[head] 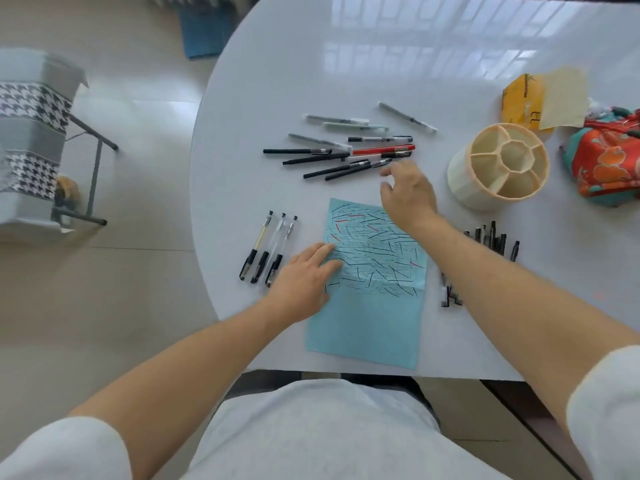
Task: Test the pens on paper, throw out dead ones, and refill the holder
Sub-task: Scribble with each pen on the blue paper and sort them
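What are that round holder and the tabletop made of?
Holder: probably matte cream plastic, judging by its thin, even moulded dividers. Tabletop: a glossy white surface, perhaps lacquer or glass, since it mirrors the window; which one cannot be told.

bright daylight; window glare on my glossy table [277,81] far side. soft shadows, my right hand [407,192] motion-blurred, edges bowed.

Single head-worn wide view, looking steeply down, close over white table [277,81]
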`<state>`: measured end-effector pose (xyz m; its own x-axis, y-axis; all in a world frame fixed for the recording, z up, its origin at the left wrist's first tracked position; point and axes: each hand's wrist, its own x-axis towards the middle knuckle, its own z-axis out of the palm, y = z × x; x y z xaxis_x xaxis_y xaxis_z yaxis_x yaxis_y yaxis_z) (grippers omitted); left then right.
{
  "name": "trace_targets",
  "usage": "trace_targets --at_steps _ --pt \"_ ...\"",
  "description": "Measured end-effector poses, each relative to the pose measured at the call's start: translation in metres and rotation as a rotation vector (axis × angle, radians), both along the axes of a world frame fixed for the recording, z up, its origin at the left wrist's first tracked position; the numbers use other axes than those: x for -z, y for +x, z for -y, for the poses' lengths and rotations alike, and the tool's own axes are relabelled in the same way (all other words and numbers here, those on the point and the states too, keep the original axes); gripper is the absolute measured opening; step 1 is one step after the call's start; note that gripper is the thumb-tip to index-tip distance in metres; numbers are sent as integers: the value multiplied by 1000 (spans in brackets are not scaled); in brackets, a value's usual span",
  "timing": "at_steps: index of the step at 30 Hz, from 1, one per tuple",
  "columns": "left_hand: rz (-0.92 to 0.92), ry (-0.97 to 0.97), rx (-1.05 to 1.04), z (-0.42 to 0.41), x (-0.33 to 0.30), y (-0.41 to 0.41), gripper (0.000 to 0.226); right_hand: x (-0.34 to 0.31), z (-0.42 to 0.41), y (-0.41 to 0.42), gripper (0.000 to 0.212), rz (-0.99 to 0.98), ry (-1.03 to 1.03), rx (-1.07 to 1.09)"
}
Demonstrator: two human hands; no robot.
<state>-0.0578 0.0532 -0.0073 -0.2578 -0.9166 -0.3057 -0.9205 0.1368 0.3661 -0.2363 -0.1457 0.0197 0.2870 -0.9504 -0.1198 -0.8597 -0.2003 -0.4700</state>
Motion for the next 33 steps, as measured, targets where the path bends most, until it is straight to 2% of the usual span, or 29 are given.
trace_targets --at_steps 6,10,12,15,16,18,21,23,26,29,33 --pt "-6 -8 -13 -5 -1 1 66 24 33 34 29 -282 -72 -247" --pt "-15 21 -6 -8 -2 3 68 21 24 22 29 -361 -17 -265" --pt "-13 48 4 -6 -5 5 67 12 12 6 30 -235 46 -173" --pt "-90 15 -21 -1 -13 5 58 -11 -26 -21 12 86 140 61" --pt "-130 -38 -37 0 -15 4 53 -17 -45 -29 8 200 210 153" --pt "-222 -102 -77 -1 -18 -1 45 -24 -88 -41 12 438 422 331" --pt "-358 107 -117 -5 -24 -16 40 -21 -151 -49 12 699 670 474" --pt "-398 246 -51 -7 -27 -25 28 -18 -183 -49 12 829 734 538" --pt "-414 321 51 -14 -27 -28 18 -11 -217 -51 16 872 702 549" --pt "-317 259 108 -18 -25 -28 19 -7 -233 -51 17 828 617 594" --pt "-108 82 115 -19 -23 -6 22 -2 -221 -71 20 920 427 1005"
